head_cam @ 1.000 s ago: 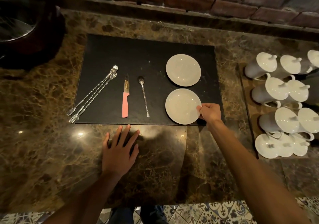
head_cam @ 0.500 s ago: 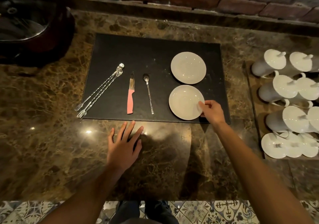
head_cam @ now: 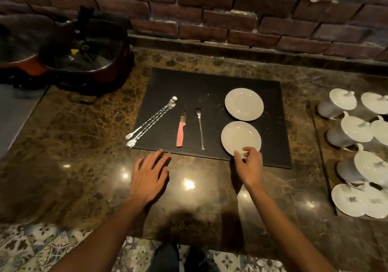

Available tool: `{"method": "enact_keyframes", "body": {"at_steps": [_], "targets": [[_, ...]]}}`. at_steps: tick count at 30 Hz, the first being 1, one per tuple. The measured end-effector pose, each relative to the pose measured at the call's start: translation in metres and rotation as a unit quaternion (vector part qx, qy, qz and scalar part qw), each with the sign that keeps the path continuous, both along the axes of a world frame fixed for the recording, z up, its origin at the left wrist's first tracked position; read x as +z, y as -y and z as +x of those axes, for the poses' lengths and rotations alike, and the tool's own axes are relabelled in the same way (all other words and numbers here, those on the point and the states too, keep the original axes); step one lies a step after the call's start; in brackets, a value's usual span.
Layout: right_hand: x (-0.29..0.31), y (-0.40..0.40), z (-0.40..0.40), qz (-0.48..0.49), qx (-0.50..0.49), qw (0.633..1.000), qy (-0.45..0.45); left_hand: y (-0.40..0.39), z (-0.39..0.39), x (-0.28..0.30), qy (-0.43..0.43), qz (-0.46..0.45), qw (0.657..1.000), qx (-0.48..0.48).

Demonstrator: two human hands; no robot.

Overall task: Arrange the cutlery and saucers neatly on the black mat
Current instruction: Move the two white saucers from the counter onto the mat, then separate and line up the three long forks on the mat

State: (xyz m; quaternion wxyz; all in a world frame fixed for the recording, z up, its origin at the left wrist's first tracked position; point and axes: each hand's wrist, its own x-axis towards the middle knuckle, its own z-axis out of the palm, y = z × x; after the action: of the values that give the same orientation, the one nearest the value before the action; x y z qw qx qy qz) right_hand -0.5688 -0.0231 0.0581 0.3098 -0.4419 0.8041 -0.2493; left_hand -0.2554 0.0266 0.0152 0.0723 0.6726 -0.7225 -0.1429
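The right hand pinches the near rim of the lower saucer, which lies low and right of centre on the black mat, close to the mat's bottom edge and just below the upper saucer, with a narrow gap between the two. The left hand rests flat on the marble counter with fingers spread, its fingertips almost at the mat's bottom edge. Left of the saucers lie the spoon, the pink-handled knife and two long forks whose tines overhang the mat's lower left corner, while the mat's upper half stays bare.
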Motion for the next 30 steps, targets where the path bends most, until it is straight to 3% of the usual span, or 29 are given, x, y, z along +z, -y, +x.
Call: {"method": "enact_keyframes", "body": {"at_steps": [6,12,21,27,30], "targets": [[0.010,0.003,0.074,-0.035,0.148,0.988,0.024,-0.002,0.069,0.011,0.019,-0.028,0.998,0.051],[0.015,0.017,0.158,-0.033,0.191,0.980,0.041,0.009,0.146,0.012,0.021,-0.021,0.996,0.081],[-0.005,0.060,0.254,0.015,0.163,0.986,0.033,0.104,0.235,-0.003,0.019,-0.019,0.999,0.026],[-0.014,0.090,0.274,0.051,0.074,0.996,0.030,0.142,0.251,-0.041,0.008,0.011,1.000,-0.007],[-0.015,0.107,0.276,0.063,0.042,0.997,0.021,0.141,0.257,-0.059,0.031,-0.030,0.998,-0.034]]}}
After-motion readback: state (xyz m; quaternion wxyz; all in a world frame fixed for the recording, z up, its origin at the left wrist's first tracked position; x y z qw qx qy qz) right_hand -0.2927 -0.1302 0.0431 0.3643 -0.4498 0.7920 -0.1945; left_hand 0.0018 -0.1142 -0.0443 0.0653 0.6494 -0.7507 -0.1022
